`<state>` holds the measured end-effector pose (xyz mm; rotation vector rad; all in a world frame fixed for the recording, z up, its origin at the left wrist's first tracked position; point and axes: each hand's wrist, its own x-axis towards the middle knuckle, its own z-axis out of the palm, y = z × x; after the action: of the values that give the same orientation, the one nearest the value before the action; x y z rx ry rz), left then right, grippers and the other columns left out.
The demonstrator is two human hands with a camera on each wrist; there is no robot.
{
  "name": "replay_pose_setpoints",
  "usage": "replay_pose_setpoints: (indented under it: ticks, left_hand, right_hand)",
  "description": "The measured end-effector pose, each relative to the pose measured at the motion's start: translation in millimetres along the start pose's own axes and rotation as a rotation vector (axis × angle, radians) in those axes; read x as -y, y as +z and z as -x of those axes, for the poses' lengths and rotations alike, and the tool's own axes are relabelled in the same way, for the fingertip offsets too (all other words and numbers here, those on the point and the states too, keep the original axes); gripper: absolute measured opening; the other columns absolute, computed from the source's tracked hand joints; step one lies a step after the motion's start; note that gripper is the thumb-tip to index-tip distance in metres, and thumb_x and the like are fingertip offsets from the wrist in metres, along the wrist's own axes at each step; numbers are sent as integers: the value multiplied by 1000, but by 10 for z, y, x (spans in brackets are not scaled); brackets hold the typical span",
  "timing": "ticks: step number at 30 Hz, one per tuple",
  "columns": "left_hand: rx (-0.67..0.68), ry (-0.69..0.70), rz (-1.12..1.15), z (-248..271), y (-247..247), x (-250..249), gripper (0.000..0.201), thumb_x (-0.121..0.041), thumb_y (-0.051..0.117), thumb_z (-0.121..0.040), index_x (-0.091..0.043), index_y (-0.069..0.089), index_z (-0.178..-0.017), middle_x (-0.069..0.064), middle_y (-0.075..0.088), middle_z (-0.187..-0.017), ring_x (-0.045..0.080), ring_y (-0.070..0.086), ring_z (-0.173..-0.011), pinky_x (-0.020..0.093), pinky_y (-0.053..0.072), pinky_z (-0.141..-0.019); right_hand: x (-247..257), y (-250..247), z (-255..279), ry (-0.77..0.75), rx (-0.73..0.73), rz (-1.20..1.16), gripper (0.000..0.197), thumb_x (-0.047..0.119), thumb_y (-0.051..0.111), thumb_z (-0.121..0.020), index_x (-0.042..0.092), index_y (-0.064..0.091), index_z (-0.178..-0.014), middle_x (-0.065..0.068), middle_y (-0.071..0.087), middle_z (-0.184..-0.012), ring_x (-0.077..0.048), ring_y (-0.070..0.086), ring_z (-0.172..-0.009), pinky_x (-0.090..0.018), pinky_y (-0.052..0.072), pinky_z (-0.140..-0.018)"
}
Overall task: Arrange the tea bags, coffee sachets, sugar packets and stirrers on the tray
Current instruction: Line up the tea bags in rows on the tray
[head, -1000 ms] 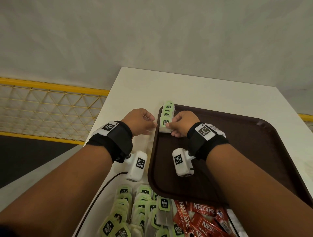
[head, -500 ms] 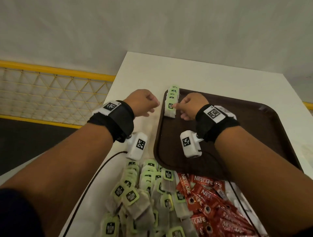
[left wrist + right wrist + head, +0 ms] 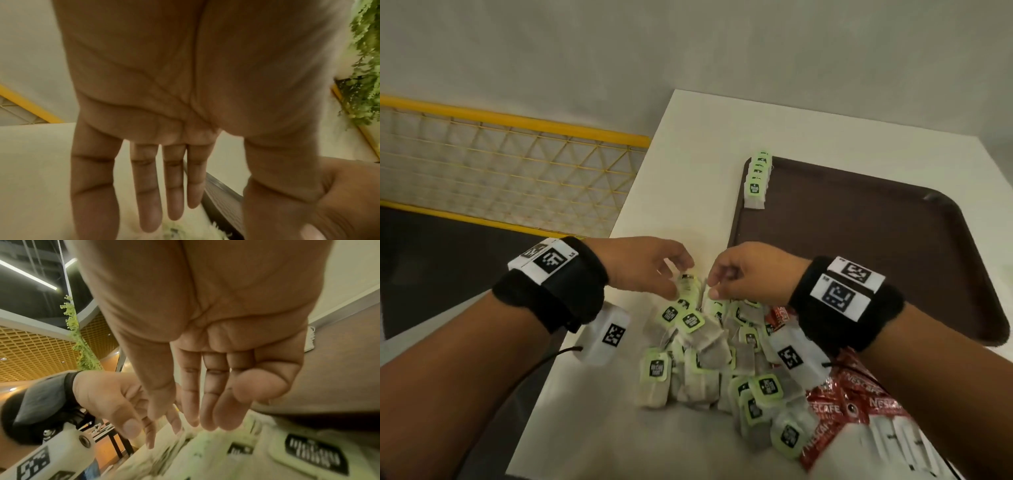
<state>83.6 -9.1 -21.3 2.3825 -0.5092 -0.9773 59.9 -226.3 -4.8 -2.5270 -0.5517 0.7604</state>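
Observation:
A brown tray lies on the right of the white table, with a short row of green-tagged tea bags standing along its far left edge. A loose pile of tea bags covers the table nearer to me. Red coffee sachets and white packets lie to the right of the pile. My left hand and right hand hover side by side over the pile's far edge. In the wrist views the left hand's fingers and the right hand's fingers point down, straight, holding nothing.
The table's left edge drops off beside my left wrist, with a yellow mesh railing beyond it. A grey wall stands behind the table. Bare tabletop lies left of the tray.
Both hands have drawn back from the tea-bag row on the tray to the loose pile near me. The right hand let go of the front tea bag, and the view tilted down.

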Motion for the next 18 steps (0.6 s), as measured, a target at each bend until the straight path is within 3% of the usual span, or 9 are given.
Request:
replay_pose_setpoints:
  ticks: [3,6,9,12,15,18]
  left_hand:
    - [43,20,-56,46,86,11,67,-32,84,-74,-34,51,-132,-21,53,-124,4,57,-110,25,49,-91]
    - [-11,50,-105,20,171,-12,68,-29,86,-73,-29,52,-132,-12,56,-120,11,60,-103,23,48,-85]
    - [-49,58,-115,-14,232,-22,53,-29,86,-73,-27,58,-118,-8,61,-101,13,60,-88,22,47,-75]
    - [-79,70,-125,-37,258,-1,31,-31,84,-75,-29,58,-92,-12,57,-78,4,51,-67,18,37,-60]
    - [-101,88,-82,-11,242,13,21,-32,79,-81,-28,60,-89,-13,60,-78,3,52,-68,18,37,-61]
    - [-130,136,7,29,167,27,17,-27,76,-84,-23,60,-90,-7,64,-83,14,58,-75,25,44,-66]
  right_hand:
    - [68,111,-51,0,-25,26,18,30,67,-88,18,71,-100,10,59,-80,-10,56,-78,-29,48,-75]
    - [106,131,-60,14,-65,24,19,32,68,-88,17,71,-99,11,56,-77,-10,55,-78,-28,47,-74]
    - [92,145,-50,33,-103,22,20,33,69,-87,17,70,-99,11,56,-77,-9,54,-76,-26,45,-71]
    - [61,171,-38,47,-124,11,18,34,69,-87,19,70,-97,11,57,-77,-7,54,-73,-26,47,-71]
    - [40,174,-9,53,-133,-26,18,35,68,-87,19,70,-95,9,62,-80,-8,57,-75,-31,51,-77]
    - [3,152,15,42,-179,-94,18,32,66,-89,16,71,-96,4,64,-81,-10,59,-72,-32,52,-76]
